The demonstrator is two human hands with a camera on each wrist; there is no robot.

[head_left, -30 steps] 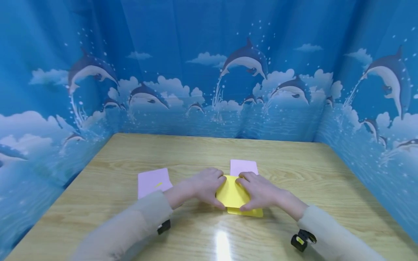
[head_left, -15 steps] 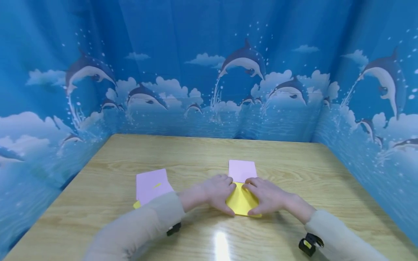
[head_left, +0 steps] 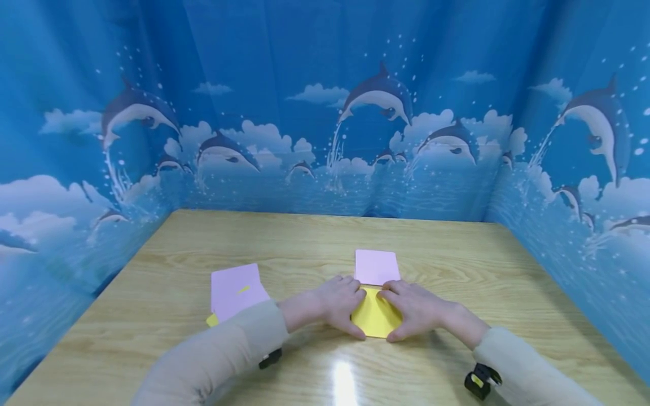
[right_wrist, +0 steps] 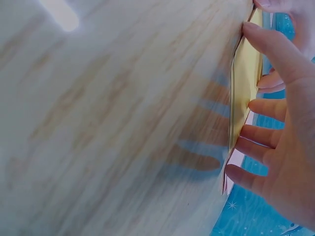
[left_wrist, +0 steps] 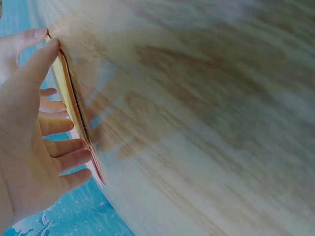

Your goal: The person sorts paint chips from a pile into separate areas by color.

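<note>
A yellow sheet (head_left: pixel 377 317) lies close over the table, its middle slightly bowed up. My left hand (head_left: pixel 341 304) holds its left side, thumb at the near edge and fingertips at the far part. On the opposite side my right hand (head_left: pixel 417 310) grips it the same way. Seen edge-on in the right wrist view, the yellow sheet (right_wrist: pixel 244 69) has thin layers under it. A pink sheet (head_left: pixel 377 267) extends beyond its far edge. In the left wrist view, my left thumb (left_wrist: pixel 43 61) presses the sheet's near corner.
Left of my hands, a pale purple sheet (head_left: pixel 236 286) with a small yellow mark lies on the wooden table (head_left: pixel 284 242). A yellow corner (head_left: pixel 212 320) pokes out beside it, and my left sleeve covers part of this pile. A blue dolphin curtain (head_left: pixel 325 129) surrounds the table.
Both hands have brought the yellow sheet slightly right and nearer, down over the lower yellow piece, which it now covers. More of the pink sheet shows beyond it.
</note>
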